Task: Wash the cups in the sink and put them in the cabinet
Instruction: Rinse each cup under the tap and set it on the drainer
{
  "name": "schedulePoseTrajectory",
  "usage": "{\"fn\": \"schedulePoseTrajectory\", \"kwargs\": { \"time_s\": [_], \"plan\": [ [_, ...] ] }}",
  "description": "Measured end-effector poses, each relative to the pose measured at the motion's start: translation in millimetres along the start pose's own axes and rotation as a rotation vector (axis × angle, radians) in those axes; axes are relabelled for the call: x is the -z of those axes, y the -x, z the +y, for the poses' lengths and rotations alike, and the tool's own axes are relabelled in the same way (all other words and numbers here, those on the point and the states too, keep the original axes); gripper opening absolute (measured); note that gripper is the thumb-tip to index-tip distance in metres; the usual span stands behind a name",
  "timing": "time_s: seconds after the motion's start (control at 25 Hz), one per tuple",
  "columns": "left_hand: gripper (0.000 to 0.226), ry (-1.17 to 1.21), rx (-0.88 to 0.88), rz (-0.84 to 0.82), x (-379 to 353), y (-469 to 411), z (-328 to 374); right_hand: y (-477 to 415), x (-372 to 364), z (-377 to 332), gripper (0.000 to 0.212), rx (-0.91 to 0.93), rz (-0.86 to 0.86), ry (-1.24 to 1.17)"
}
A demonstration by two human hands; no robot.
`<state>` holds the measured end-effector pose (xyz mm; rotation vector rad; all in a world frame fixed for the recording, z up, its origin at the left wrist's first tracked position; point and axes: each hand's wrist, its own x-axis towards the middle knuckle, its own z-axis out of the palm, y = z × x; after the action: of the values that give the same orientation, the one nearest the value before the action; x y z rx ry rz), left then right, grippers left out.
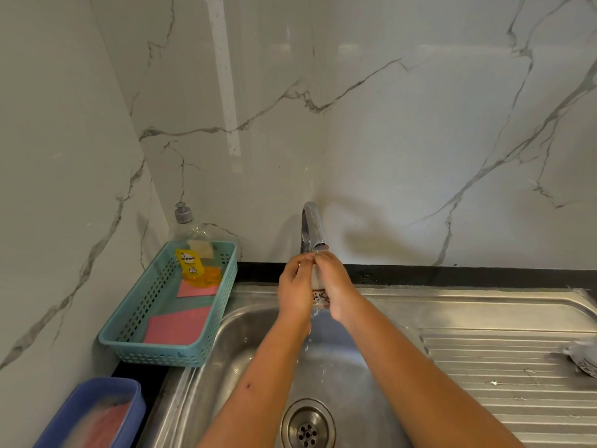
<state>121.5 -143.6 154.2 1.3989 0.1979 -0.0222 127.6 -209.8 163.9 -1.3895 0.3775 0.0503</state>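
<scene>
Both hands are raised at the far side of the sink (245,347), right under the tap (310,226). The left hand (294,287) and right hand (336,284) curl round a cup (319,294) from either side and grip it between them, fingertips meeting at its top. The hands cover most of the cup; only a pale strip and a dark patterned band at its lower end show. Water runs off it down toward the drain (308,428).

To the left, a teal basket (151,354) sits on the black surface (452,274) in the wall corner. In its far end stands a clear bottle (193,250) with a grey cap, yellow liquid low inside, and a yellow label whose word looks like "SAVEMORE"; the smaller print is too fine to read. Two pink cloths (179,324) lie in the basket. A blue tub (97,412) is at the near left, blurred. On the drainboard (500,383) at the right edge lies a blurred pale patterned thing (583,357); I cannot tell what it is.
</scene>
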Motion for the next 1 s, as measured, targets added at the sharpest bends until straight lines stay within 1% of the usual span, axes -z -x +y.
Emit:
{"fn": "schedulePoseTrajectory", "kwargs": {
  "time_s": [0.08, 0.12, 0.2, 0.28, 0.32, 0.4, 0.48, 0.52, 0.6, 0.64, 0.68, 0.72, 0.76, 0.8, 0.84, 0.88, 0.92, 0.96, 1.0],
  "plan": [
    [0.02, 0.026, -0.016, -0.027, -0.3, 5.9, 8.8, 0.5, 6.0, -5.6, 0.009, -0.076, -0.093, -0.139],
    [0.02, 0.014, -0.021, -0.004, -1.3, 5.5, 11.1, 0.4, 7.3, -6.5, 0.008, -0.079, -0.116, -0.135],
    [0.018, -0.091, -0.052, 0.046, -4.5, 4.5, 12.1, -0.9, 6.0, -4.2, 0.013, -0.082, -0.075, -0.08],
    [0.017, -0.211, -0.067, 0.045, -8.5, 4.1, 11.2, -1.9, 5.6, -3.0, 0.017, -0.104, -0.021, -0.102],
    [0.018, -0.234, -0.067, 0.037, -9.4, 4.4, 10.0, -3.3, 6.8, -1.6, 0.015, -0.078, -0.017, -0.111],
    [0.02, -0.169, -0.061, 0.042, -9.2, 4.8, 13.9, -5.4, 9.6, 0.3, 0.011, 0.074, 0.005, -0.022],
    [0.022, 0.014, 0.03, 0.06, -7.9, 1.0, 20.5, -3.1, 10.6, 1.7, 0.013, 0.255, 0.025, 0.084],
    [0.023, 0.11, 0.122, 0.067, -5.6, -2.3, 22.1, -2.0, 10.6, 2.5, 0.017, 0.32, 0.015, 0.137],
    [0.026, 0.25, 0.339, 0.068, 3.2, -7.8, 21.1, -2.0, 11.2, 3.9, 0.023, 0.385, -0.031, 0.289],
    [0.028, 0.29, 0.413, 0.071, 7.8, -11.7, 18.3, -3.4, 12.7, 4.6, 0.022, 0.402, -0.047, 0.377],
    [0.028, 0.311, 0.451, 0.077, 12.3, -14.5, 14.6, -5.5, 13.5, 5.4, 0.019, 0.413, -0.045, 0.443],
    [0.026, 0.332, 0.479, 0.066, 15.6, -13.9, 11.9, -8.1, 13.9, 6.5, 0.018, 0.409, -0.029, 0.462],
    [0.026, 0.341, 0.489, 0.038, 17.9, -12.9, 9.8, -11.5, 14.2, 7.2, 0.018, 0.383, -0.006, 0.432],
    [0.028, 0.352, 0.474, -0.012, 19.3, -11.8, 8.3, -14.8, 13.3, 7.9, 0.018, 0.326, 0.008, 0.359],
    [0.033, 0.345, 0.423, -0.072, 20.4, -12.0, 6.2, -16.8, 11.6, 7.4, 0.019, 0.247, 0.005, 0.265],
    [0.038, 0.322, 0.355, -0.113, 21.8, -12.4, 5.0, -18.1, 10.4, 6.7, 0.019, 0.162, -0.027, 0.182],
    [0.04, 0.292, 0.295, -0.13, 24.2, -14.4, 4.1, -19.0, 10.2, 6.1, 0.021, 0.09, -0.098, 0.125],
    [0.037, 0.287, 0.266, -0.124, 27.1, -17.6, 2.2, -18.4, 11.5, 4.5, 0.024, 0.044, -0.194, 0.099],
    [0.031, 0.311, 0.284, -0.1, 30.1, -21.1, 1.0, -16.8, 13.8, 1.9, 0.026, 0.018, -0.285, 0.109]
  ]
}}
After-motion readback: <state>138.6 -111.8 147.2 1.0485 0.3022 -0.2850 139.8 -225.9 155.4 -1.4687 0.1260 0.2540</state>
